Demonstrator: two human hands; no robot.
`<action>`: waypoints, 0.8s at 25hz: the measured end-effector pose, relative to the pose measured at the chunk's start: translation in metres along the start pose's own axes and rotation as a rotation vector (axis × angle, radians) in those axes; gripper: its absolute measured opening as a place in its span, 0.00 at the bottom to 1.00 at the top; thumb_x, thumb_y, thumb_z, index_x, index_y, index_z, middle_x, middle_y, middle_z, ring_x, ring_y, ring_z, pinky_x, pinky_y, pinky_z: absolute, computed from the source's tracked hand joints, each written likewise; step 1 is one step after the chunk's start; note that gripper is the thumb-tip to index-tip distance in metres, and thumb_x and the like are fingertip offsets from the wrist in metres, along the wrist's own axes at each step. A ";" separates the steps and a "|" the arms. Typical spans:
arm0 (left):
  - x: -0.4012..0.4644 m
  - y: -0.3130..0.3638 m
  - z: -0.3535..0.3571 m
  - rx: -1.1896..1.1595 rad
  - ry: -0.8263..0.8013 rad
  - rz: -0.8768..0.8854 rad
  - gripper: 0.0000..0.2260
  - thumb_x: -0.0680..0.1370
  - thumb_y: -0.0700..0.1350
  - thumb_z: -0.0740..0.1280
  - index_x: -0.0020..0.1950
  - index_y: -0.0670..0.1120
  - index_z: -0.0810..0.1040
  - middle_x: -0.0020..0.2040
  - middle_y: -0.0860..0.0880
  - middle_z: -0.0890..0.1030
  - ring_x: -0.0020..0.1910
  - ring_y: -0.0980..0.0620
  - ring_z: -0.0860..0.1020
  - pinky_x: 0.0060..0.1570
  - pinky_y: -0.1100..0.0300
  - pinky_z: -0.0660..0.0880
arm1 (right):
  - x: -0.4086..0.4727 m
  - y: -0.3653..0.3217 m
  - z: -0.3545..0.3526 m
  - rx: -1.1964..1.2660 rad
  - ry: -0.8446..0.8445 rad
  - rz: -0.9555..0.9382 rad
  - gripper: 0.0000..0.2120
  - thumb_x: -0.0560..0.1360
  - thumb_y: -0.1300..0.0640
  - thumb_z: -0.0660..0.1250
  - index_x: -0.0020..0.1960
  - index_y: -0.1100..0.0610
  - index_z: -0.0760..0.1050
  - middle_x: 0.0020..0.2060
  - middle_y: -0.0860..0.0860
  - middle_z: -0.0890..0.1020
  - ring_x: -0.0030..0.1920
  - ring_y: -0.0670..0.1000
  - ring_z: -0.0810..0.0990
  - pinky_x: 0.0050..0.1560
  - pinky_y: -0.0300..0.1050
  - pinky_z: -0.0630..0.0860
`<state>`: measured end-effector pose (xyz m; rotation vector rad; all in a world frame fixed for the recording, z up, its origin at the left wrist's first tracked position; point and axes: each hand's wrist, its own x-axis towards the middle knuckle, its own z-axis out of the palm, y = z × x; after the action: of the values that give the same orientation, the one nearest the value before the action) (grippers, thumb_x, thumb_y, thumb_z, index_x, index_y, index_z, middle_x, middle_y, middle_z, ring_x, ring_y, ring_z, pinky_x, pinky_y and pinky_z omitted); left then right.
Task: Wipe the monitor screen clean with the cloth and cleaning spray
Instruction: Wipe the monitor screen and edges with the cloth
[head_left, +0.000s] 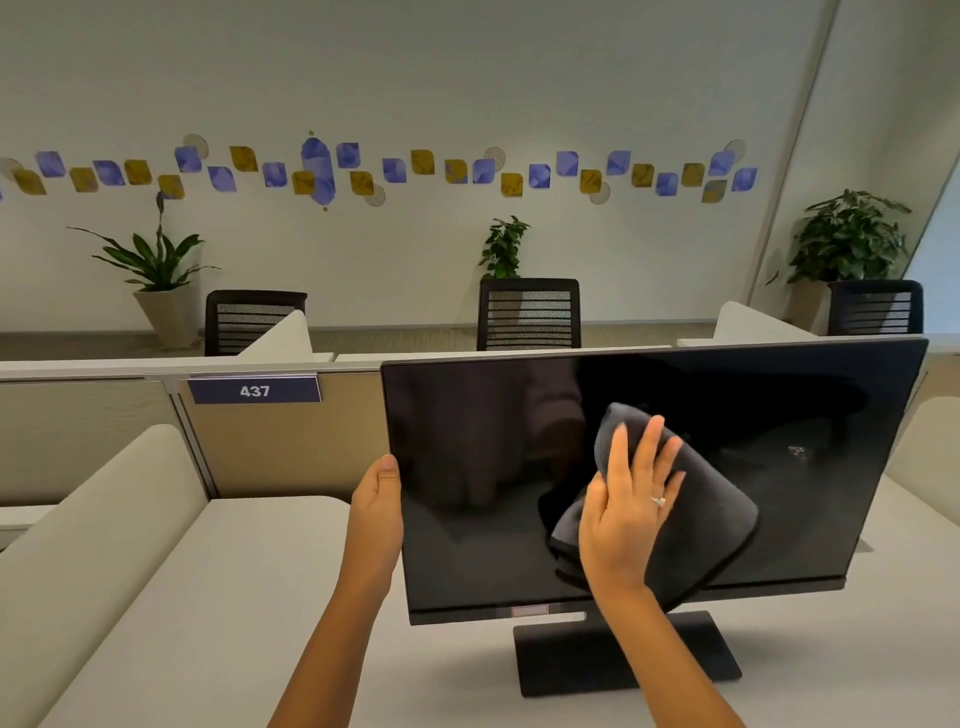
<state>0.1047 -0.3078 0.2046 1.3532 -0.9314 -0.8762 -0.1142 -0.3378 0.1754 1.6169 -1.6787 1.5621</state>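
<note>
Standing on a pale desk (218, 597) in a partitioned office, the monitor (493, 467) is being gripped at its edge by the left hand (376, 512) while the right hand (626, 512), fingers spread flat, is pressing a dark cloth (711, 525) against it.

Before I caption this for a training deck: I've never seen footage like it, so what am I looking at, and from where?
There is no machine here. One wide camera sits on a person's head, looking forward and down, so you see their own two arms reaching out.

The left hand steadies the left edge of a dark monitor; its grip behind the edge is hidden. The right hand lies flat, fingers straight, pressing a grey cloth on the screen.

The monitor stands on its stand on a pale desk. No spray bottle is in view. Behind are a partition with a sign reading 437, chairs and potted plants.
</note>
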 end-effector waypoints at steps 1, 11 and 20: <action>0.000 0.000 0.000 -0.003 0.001 -0.007 0.22 0.80 0.57 0.52 0.71 0.48 0.66 0.67 0.47 0.72 0.67 0.46 0.69 0.68 0.50 0.64 | 0.011 -0.004 -0.002 0.025 0.020 -0.010 0.22 0.78 0.59 0.55 0.72 0.55 0.60 0.74 0.59 0.57 0.75 0.62 0.52 0.70 0.69 0.56; -0.003 0.000 -0.002 -0.031 -0.025 0.058 0.20 0.81 0.55 0.52 0.69 0.48 0.69 0.65 0.47 0.75 0.65 0.48 0.72 0.67 0.46 0.67 | 0.004 -0.108 0.030 0.023 -0.101 -0.547 0.29 0.74 0.59 0.61 0.73 0.50 0.60 0.74 0.55 0.59 0.75 0.59 0.52 0.73 0.63 0.48; -0.002 -0.003 0.005 -0.004 0.052 0.039 0.23 0.80 0.57 0.52 0.70 0.47 0.67 0.66 0.45 0.73 0.66 0.45 0.70 0.68 0.47 0.66 | -0.044 -0.021 0.020 -0.103 -0.190 -0.618 0.31 0.74 0.62 0.62 0.74 0.50 0.57 0.75 0.54 0.57 0.75 0.59 0.54 0.73 0.62 0.48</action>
<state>0.0995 -0.3076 0.2017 1.3443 -0.9120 -0.8094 -0.0745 -0.3276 0.1423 2.0184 -1.1414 1.0255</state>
